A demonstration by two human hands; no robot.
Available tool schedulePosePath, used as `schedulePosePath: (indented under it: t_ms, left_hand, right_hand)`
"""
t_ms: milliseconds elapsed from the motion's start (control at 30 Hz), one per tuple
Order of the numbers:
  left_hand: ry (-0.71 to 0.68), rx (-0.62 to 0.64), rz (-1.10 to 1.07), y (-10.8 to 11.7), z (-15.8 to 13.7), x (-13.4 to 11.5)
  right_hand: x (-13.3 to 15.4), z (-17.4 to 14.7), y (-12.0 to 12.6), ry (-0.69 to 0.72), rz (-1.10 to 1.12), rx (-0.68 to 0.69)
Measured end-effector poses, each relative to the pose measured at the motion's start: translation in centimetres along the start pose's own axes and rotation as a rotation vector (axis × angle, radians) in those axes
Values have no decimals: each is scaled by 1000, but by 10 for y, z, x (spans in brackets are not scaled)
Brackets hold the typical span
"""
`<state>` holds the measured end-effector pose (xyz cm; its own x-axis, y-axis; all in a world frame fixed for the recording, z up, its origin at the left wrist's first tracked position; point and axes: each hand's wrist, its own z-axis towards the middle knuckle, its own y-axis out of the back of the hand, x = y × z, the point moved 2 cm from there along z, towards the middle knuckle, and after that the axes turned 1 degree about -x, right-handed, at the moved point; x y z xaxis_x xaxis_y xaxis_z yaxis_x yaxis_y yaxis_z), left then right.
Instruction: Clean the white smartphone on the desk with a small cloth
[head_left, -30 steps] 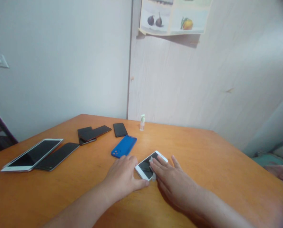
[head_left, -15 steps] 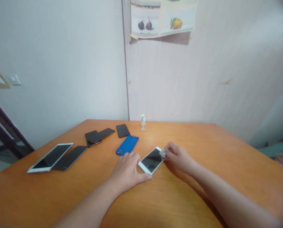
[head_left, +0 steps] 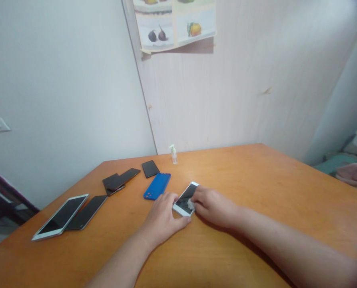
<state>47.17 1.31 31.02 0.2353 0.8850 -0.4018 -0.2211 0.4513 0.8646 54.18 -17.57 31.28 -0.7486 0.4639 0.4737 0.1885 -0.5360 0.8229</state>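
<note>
A white smartphone (head_left: pixel 184 200) with a dark screen lies face up on the wooden table. My left hand (head_left: pixel 164 214) grips its near end, thumb at the bottom corner and fingers along the left edge. Pinched under the fingers of my right hand (head_left: pixel 212 204) is a small crumpled white tissue (head_left: pixel 191 204), pressed on the lower right part of the screen. Part of the tissue and the phone's right edge are hidden by that hand. Just beyond my left fingers is a blue phone case (head_left: pixel 157 186).
On the left lie a white tablet (head_left: pixel 61 216), a dark phone (head_left: pixel 86 213) against it, and overlapping black phones (head_left: pixel 118 181). Farther back are another black phone (head_left: pixel 150 169) and a small clear pump bottle (head_left: pixel 174 155). The table (head_left: pixel 256 180) meets the wall behind.
My right hand has moved left and nearer with the tissue, from the phone's upper right edge onto its screen. My left hand keeps its hold. The camera view has turned right and tilted slightly.
</note>
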Motion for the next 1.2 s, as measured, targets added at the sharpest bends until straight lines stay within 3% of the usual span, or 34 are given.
schedulePosePath:
  t_ms: [100,267,333,567,767,1000,1200]
  left_hand:
    - [-7,-8,-21,0,0,0]
    - [7,-25,-40,-3,0,2]
    - [8,-26,-49,-3,1,3]
    - [0,-16,-59,-2,0,1]
    - [17,-2,-38,-2,0,2]
    - [1,5,-40,-1,-1,0]
    - [42,19,25,3,-3,-1]
  right_hand:
    - [10,-3,0,90,-40,77]
    - [-15,8,13,-113,-152,-28]
    - [-16,8,14,-128,-159,-44]
    - [14,-3,-1,28,-82,77]
    - [-20,9,13,-199,-168,-79]
    - [9,0,-6,-34,-92,33]
    - [-25,8,8,-218,-135,-70]
